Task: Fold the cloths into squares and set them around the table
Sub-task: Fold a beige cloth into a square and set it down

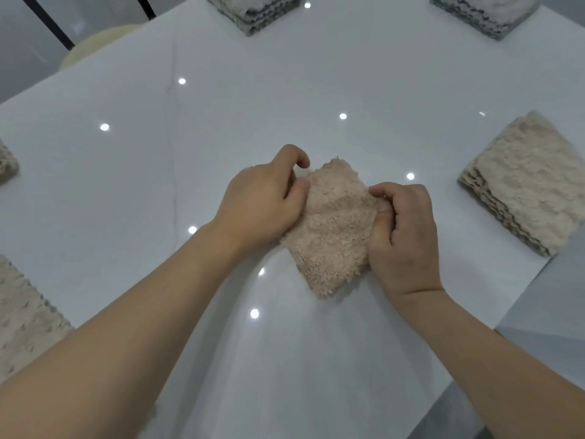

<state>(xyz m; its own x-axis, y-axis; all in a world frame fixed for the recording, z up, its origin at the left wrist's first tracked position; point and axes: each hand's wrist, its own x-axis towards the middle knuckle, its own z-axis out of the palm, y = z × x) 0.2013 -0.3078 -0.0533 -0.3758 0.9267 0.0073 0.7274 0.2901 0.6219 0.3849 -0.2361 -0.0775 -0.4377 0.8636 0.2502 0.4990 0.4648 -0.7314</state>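
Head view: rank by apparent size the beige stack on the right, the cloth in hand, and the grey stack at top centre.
1. Beige stack
2. Cloth in hand, partly hidden, so close
3. Grey stack, farther off and cropped, so unsure

Pale cream round seat (95, 45) past the far left edge, dark-framed panel (47, 20) behind it

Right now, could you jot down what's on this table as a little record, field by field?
surface: glossy white table with ceiling lights reflected in it
in hand: small beige fluffy cloth, folded, lying on the table at centre
left hand: pinches the cloth's left edge
right hand: pinches the cloth's right corner
already set out, right: beige folded stack
far side: two grey-and-white folded stacks
left edge: two more beige cloths, partly out of view
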